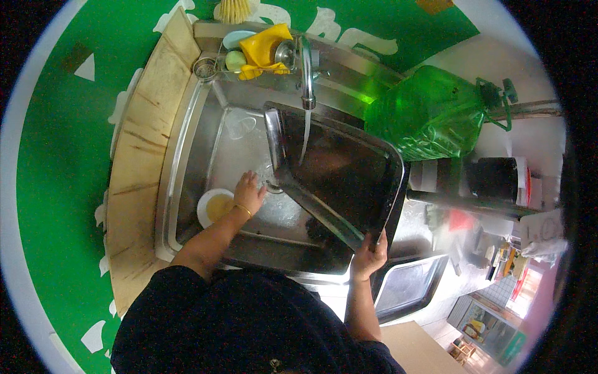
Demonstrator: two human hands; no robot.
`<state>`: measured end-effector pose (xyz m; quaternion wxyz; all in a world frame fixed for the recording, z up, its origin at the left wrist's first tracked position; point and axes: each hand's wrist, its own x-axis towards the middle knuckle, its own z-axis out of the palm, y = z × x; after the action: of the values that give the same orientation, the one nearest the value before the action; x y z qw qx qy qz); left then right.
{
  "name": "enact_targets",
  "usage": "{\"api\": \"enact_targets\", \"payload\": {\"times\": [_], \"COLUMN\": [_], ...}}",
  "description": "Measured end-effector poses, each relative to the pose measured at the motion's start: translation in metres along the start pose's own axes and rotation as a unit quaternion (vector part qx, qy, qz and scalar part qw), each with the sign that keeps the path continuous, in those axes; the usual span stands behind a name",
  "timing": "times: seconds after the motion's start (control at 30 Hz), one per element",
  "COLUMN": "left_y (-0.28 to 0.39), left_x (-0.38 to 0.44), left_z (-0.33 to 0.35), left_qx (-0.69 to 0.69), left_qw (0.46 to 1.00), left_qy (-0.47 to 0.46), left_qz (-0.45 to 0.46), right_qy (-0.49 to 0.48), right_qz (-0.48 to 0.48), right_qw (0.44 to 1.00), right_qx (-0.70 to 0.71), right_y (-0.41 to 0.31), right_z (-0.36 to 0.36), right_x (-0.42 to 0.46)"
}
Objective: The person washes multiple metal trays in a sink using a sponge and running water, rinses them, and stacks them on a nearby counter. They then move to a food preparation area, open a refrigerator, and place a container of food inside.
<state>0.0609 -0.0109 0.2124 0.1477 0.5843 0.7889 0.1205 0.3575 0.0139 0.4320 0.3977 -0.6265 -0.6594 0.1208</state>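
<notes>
A dark rectangular baking tray (341, 163) lies tilted over the right side of a stainless steel sink (187, 140). My right hand (371, 255) grips its near right corner. Water runs from the chrome faucet (307, 91) into the tray. My left hand (250, 192), with a bracelet at the wrist, is low in the sink, fingers apart and holding nothing visible, beside the drain (273, 187). A white bowl (203, 208) with something yellowish in it sits at the sink's left near corner, next to my left wrist. A clear cup or glass (242, 127) lies at the far left of the basin.
A wire rack (224, 70) behind the sink holds a yellow cloth (261, 46) and a metal scrubber (284, 53). A large green plastic jug (425, 117) stands beyond the tray. Another tray (406, 285) lies to the right. A wooden board (140, 140) edges the left side.
</notes>
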Motion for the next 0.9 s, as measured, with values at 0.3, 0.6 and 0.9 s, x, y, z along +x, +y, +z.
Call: {"api": "enact_targets", "payload": {"times": [0.3, 0.6, 0.9], "left_y": [-0.071, -0.098, -0.017], "left_x": [0.005, -0.011, -0.008], "left_z": [0.004, -0.134, -0.199], "left_qx": [-0.421, -0.389, -0.384], "left_qw": [0.897, 0.914, 0.922], "left_qy": [-0.107, 0.036, 0.046], "left_qz": [-0.084, -0.111, -0.027], "right_qy": [-0.193, -0.313, -0.356], "right_qz": [0.303, 0.344, 0.384], "right_qw": [0.932, 0.872, 0.829], "right_qx": [0.054, 0.154, 0.199], "right_y": [0.032, 0.100, 0.201], "right_z": [-0.010, 0.086, 0.226], "right_x": [0.018, 0.007, -0.018]}}
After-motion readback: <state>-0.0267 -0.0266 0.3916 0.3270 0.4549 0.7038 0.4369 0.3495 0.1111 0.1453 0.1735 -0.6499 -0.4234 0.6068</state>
